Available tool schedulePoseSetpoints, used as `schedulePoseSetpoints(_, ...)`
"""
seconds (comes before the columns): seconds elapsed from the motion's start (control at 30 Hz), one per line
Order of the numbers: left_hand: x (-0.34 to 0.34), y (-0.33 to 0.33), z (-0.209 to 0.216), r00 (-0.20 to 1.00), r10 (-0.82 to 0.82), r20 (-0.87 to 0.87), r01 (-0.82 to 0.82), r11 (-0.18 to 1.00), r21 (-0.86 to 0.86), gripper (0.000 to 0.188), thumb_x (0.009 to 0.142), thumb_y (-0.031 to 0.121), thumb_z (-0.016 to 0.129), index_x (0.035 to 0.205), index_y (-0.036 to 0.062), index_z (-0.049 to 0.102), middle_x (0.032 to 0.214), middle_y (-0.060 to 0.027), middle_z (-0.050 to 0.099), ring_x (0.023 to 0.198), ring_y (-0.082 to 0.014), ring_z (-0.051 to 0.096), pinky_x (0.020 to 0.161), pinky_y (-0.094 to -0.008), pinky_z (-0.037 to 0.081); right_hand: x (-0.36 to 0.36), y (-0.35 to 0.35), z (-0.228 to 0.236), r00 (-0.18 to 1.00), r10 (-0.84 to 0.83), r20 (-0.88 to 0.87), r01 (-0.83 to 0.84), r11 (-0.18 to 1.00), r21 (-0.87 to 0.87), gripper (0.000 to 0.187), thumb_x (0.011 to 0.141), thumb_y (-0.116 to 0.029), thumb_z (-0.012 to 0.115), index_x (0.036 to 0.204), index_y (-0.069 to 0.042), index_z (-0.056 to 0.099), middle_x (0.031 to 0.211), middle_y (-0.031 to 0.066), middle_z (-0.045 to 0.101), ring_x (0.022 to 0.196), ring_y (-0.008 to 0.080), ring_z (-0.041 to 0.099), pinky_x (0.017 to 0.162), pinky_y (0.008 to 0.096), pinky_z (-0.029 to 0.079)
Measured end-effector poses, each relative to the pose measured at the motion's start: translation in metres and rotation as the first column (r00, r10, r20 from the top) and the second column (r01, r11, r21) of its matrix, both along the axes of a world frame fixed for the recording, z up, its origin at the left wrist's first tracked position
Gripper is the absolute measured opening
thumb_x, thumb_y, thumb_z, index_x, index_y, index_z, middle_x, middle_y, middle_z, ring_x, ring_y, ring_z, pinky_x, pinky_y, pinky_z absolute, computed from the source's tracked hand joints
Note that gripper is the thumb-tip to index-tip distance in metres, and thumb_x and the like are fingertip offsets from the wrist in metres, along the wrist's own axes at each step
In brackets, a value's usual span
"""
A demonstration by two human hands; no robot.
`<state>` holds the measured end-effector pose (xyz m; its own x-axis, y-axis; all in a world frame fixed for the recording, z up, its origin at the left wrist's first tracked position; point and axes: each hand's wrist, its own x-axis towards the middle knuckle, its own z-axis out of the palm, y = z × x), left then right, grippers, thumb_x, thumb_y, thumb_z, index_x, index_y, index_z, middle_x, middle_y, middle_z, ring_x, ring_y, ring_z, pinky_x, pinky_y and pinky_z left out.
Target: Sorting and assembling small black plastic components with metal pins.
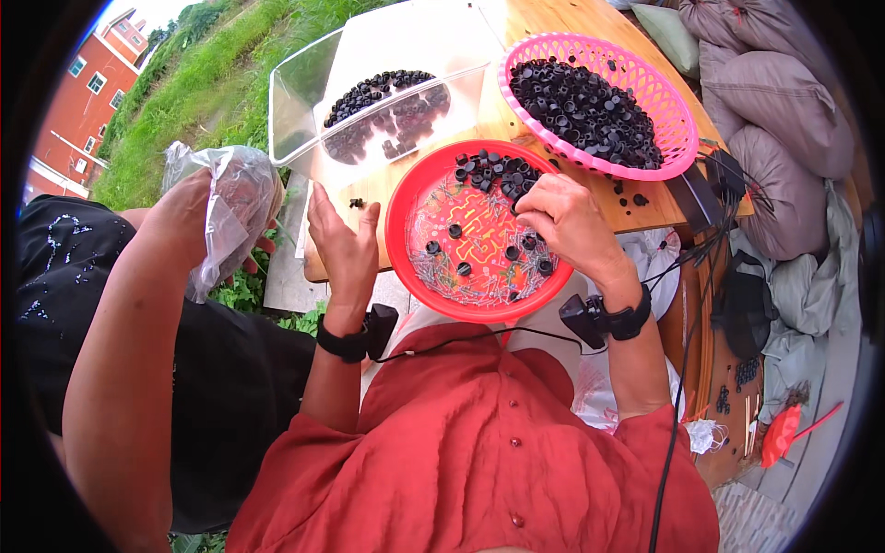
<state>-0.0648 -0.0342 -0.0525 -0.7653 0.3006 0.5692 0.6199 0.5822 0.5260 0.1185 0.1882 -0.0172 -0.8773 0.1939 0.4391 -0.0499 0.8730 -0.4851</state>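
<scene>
A round red tray (pixel 398 241) sits in front of me, holding many loose metal screws (pixel 438 272) and black plastic caps (pixel 489 175). The caps are heaped at its far side, with several more scattered among the screws. My right hand (pixel 573 224) hangs over the tray's right side, fingers curled and pressed together; what they hold, if anything, is hidden. Left of the tray, my left hand (pixel 343 241) is raised with thumb and fingers apart and nothing in it. A small dark piece (pixel 357 203) lies on the table beside its fingers.
A pink woven basket (pixel 678 111) full of black caps stands far right; a clear plastic box (pixel 295 101) with caps stands far left. At left, another person's hand (pixel 189 198) holds a clear bag (pixel 226 221). Cables (pixel 705 249) hang off the wooden table's (pixel 636 214) right edge.
</scene>
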Motion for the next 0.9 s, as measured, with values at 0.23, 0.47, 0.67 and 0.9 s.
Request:
schedulePoseSetpoints(0.23,0.079,0.002,0.048,0.929,-0.365,0.058,0.352,0.824,-0.445,0.028,0.069,0.016,0.078,0.094,0.0090,0.067,0.090,-0.0063,0.062,0.090,-0.0280,0.056,0.080,-0.0397,0.042,0.015,-0.012,-0.004,0.979,0.046,0.197,-0.045,0.999,-0.010,0.014,0.071,-0.008,0.072,0.085,-0.008,0.070,0.087,0.0079,0.056,0.091,0.0257,0.056,0.083,0.0383,0.047)
schedulePoseSetpoints(0.47,0.070,0.014,0.026,0.937,-0.317,0.149,0.346,0.775,-0.528,0.017,0.069,0.017,0.074,0.082,0.0091,0.065,0.081,-0.0069,0.062,0.085,-0.0292,0.058,0.073,-0.0406,0.042,0.003,-0.012,-0.013,0.999,-0.022,0.047,0.016,0.992,0.126,0.005,0.077,-0.010,0.065,0.080,-0.007,0.066,0.087,0.0074,0.056,0.091,0.0259,0.055,0.079,0.0391,0.045)
schedulePoseSetpoints(0.67,0.070,0.020,0.024,0.921,-0.361,0.145,0.385,0.789,-0.478,0.014,0.073,0.012,0.072,0.082,0.0065,0.062,0.083,-0.0090,0.064,0.079,-0.0285,0.061,0.068,-0.0397,0.045,-0.001,-0.030,-0.017,0.998,0.000,0.056,-0.013,0.973,0.229,0.003,0.078,-0.008,0.064,0.080,-0.008,0.064,0.091,0.0061,0.058,0.094,0.0230,0.055,0.079,0.0402,0.042)
schedulePoseSetpoints(0.9,0.074,0.028,0.031,0.423,-0.682,0.597,0.338,0.730,0.594,0.015,0.084,0.002,0.068,0.095,0.0042,0.059,0.080,-0.0046,0.065,0.070,-0.0148,0.063,0.061,-0.0255,0.050,0.003,-0.044,-0.010,0.992,0.088,-0.092,-0.106,0.969,-0.224,0.013,0.080,-0.006,0.066,0.093,-0.004,0.068,0.085,0.0088,0.064,0.081,0.0236,0.062,0.072,0.0347,0.048)
